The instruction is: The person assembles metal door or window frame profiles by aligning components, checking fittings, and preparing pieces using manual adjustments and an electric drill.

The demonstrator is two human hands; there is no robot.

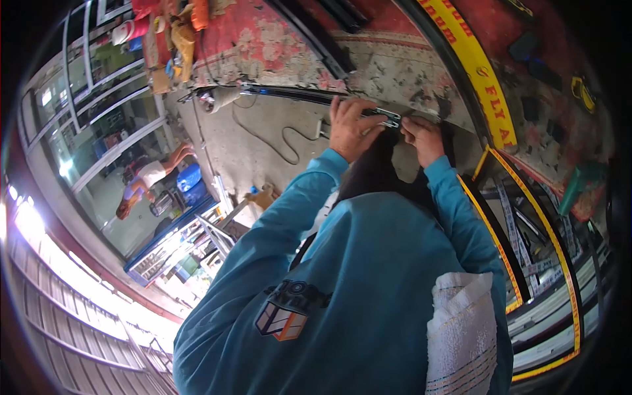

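Observation:
My left hand is closed, with thumb and fingers pinching a small metal fitting that has dark slots and a shiny edge. My right hand sits just right of the fitting, its fingers curled and pinched together. What they hold, if anything, is too small to make out. A long black metal bar runs from the left up to behind my left hand. Whether it joins the fitting is hidden. Both hands are above my dark trousers.
A grey cable lies on the floor to the left. Black profiles rest on the worn red carpet ahead. Yellow-taped frames stand at the right, near a green tool. Another person is far left. A white towel hangs against my shirt.

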